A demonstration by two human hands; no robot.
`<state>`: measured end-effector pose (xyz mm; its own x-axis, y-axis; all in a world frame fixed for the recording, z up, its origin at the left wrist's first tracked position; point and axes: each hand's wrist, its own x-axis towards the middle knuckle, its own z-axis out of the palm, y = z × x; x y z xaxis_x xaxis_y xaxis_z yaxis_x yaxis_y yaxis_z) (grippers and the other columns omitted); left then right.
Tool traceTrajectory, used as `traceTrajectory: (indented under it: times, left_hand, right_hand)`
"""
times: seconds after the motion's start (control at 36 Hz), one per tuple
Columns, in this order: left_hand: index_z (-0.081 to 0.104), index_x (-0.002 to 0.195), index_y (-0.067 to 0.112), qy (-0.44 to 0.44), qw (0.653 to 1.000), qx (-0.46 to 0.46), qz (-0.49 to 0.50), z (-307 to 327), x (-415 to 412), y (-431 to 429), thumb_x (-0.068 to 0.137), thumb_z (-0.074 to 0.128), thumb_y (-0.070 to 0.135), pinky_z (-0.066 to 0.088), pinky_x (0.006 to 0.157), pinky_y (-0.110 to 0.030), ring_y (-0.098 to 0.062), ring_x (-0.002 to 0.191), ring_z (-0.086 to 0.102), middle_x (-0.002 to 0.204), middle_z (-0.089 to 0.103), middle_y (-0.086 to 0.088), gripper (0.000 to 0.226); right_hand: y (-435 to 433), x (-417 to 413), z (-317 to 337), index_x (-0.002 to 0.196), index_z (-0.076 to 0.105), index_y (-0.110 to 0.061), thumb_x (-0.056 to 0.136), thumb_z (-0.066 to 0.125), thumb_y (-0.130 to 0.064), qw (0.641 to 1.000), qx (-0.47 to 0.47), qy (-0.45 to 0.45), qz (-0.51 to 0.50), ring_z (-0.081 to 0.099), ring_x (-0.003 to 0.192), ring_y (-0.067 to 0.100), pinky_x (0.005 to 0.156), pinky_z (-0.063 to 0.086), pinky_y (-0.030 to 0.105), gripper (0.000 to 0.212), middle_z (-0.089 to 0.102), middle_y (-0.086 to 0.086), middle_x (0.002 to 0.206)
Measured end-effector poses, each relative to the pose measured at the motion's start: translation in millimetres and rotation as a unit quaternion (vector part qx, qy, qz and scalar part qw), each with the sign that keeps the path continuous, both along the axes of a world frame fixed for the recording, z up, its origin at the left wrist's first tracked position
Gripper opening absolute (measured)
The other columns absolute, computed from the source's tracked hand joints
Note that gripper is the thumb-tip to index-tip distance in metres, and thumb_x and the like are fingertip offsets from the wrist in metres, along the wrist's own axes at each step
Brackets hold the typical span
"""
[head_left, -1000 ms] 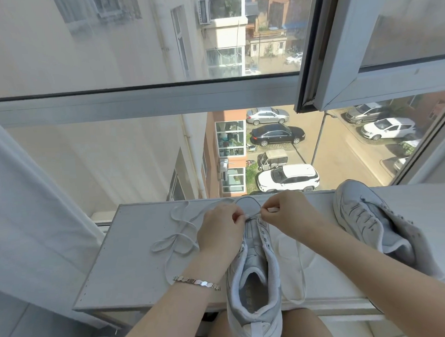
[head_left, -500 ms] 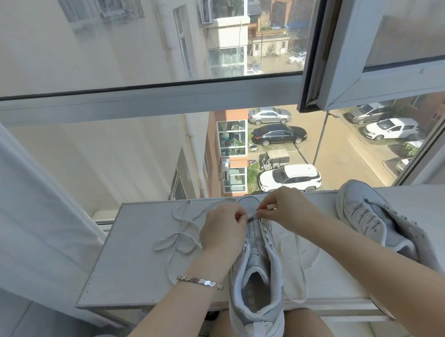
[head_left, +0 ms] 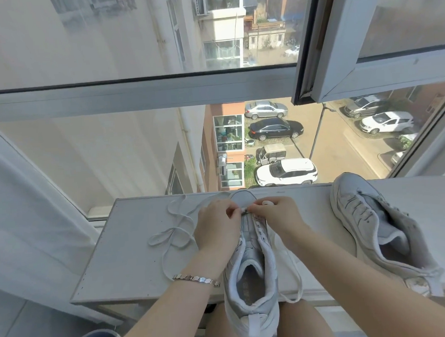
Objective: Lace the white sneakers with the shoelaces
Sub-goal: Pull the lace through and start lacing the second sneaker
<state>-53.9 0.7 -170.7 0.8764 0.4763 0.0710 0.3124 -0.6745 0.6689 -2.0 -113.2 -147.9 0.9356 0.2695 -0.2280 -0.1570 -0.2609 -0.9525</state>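
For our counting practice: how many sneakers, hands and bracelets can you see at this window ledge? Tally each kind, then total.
White sneakers: 2 (middle sneaker, right sneaker)
Hands: 2 (left hand, right hand, both pinching the shoelace)
Bracelet: 1
Total: 5

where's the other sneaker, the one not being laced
In the head view the second sneaker lies at the right of the white ledge, right of the right hand.

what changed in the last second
The right hand edged left toward the left hand; their fingers now nearly meet, both pinching the shoelace at the front eyelets of the sneaker. Sneaker, loose lace loops and the second sneaker stayed put.
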Motion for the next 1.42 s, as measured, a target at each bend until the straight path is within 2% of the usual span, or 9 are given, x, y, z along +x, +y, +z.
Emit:
traceTrajectory:
  times: [0.19, 0.33, 0.5, 0.58, 0.69, 0.83, 1.0, 1.11, 1.42]
  left_hand:
    - [0.061, 0.075, 0.031, -0.027, 0.999, -0.001, 0.019, -5, -5, -1, 0.091, 0.052, 0.028, 0.045, 0.068, -0.032, -0.02, 0.095, 0.053, 0.087, 0.06, 0.007, 0.019]
    - [0.062, 0.072, 0.032, -0.012, 1.0, 0.008, 0.025, -5, -5, -2, 0.09, 0.051, 0.026, 0.045, 0.067, -0.033, -0.02, 0.095, 0.054, 0.088, 0.063, 0.005, 0.021]
    - [0.056, 0.063, 0.029, -0.009, 0.999, -0.015, 0.035, -3, -9, -3, 0.09, 0.05, 0.025, 0.034, 0.057, -0.027, -0.022, 0.088, 0.056, 0.077, 0.058, 0.002, 0.028]
    - [0.069, 0.082, 0.023, -0.012, 0.998, -0.057, 0.026, 2, -14, -1, 0.09, 0.054, 0.026, 0.042, 0.067, -0.026, -0.016, 0.091, 0.059, 0.089, 0.064, 0.003, 0.017]
    - [0.067, 0.108, 0.017, -0.007, 0.99, -0.136, 0.033, 7, -19, 3, 0.083, 0.067, 0.026, 0.04, 0.078, -0.018, -0.007, 0.096, 0.057, 0.102, 0.063, 0.006, 0.027]
    - [0.066, 0.112, 0.016, 0.0, 0.986, -0.161, 0.029, 11, -21, 6, 0.08, 0.069, 0.022, 0.039, 0.08, -0.018, -0.005, 0.097, 0.056, 0.103, 0.062, 0.006, 0.033]
    - [0.065, 0.112, 0.016, 0.011, 0.989, -0.145, 0.025, 12, -19, 6, 0.079, 0.067, 0.021, 0.038, 0.08, -0.018, -0.005, 0.097, 0.054, 0.106, 0.06, 0.007, 0.034]
    - [0.067, 0.106, 0.019, 0.018, 0.991, -0.133, 0.028, 15, -16, 7, 0.077, 0.068, 0.023, 0.039, 0.076, -0.019, -0.006, 0.092, 0.057, 0.102, 0.063, 0.007, 0.03]
    - [0.07, 0.079, 0.013, 0.146, 0.986, 0.047, -0.071, 41, 12, 10, 0.082, 0.065, 0.018, 0.048, 0.072, -0.026, -0.018, 0.084, 0.063, 0.085, 0.069, -0.002, 0.008]
  right_hand:
    - [8, -2, -4, 0.06, 0.065, -0.012, 0.08, 0.067, -0.002, 0.999, 0.011, 0.046, -0.023, 0.052, 0.059, 0.013, 0.06, 0.042, 0.021, 0.022, 0.057, 0.002, 0.059]
    - [12, 5, 0, 0.076, 0.072, -0.01, 0.086, 0.059, -0.017, 0.95, -0.264, -0.119, 0.116, 0.059, 0.066, 0.02, 0.055, 0.04, 0.017, 0.018, 0.066, 0.007, 0.069]
    - [13, 3, 13, 0.093, 0.072, -0.01, 0.091, 0.051, -0.017, 0.888, -0.357, -0.213, 0.196, 0.051, 0.082, 0.018, 0.067, 0.037, 0.024, 0.022, 0.047, 0.003, 0.093]
    - [9, 2, 16, 0.098, 0.071, -0.006, 0.088, 0.046, -0.008, 0.888, -0.341, -0.215, 0.219, 0.05, 0.108, 0.017, 0.075, 0.038, 0.023, 0.027, 0.051, 0.006, 0.097]
    - [8, -3, 19, 0.11, 0.068, -0.007, 0.088, 0.045, -0.006, 0.908, -0.311, -0.208, 0.188, 0.054, 0.112, 0.019, 0.093, 0.044, 0.028, 0.032, 0.062, 0.01, 0.119]
    - [10, -1, 17, 0.106, 0.07, -0.014, 0.084, 0.048, -0.002, 0.936, -0.272, -0.18, 0.135, 0.059, 0.107, 0.018, 0.086, 0.047, 0.025, 0.033, 0.065, 0.004, 0.117]
    - [18, 3, 5, 0.088, 0.07, -0.016, 0.083, 0.05, -0.002, 0.958, -0.235, -0.135, 0.092, 0.056, 0.071, 0.013, 0.058, 0.042, 0.02, 0.024, 0.068, 0.006, 0.099]
    - [19, 3, 0, 0.086, 0.07, -0.018, 0.082, 0.066, -0.011, 0.96, -0.224, -0.143, 0.085, 0.063, 0.093, 0.016, 0.078, 0.048, 0.025, 0.01, 0.07, 0.002, 0.097]
    - [4, 2, -7, 0.084, 0.072, -0.016, 0.073, 0.077, -0.015, 0.992, -0.085, -0.091, 0.033, 0.062, 0.087, 0.011, 0.082, 0.048, 0.023, 0.012, 0.068, -0.003, 0.086]
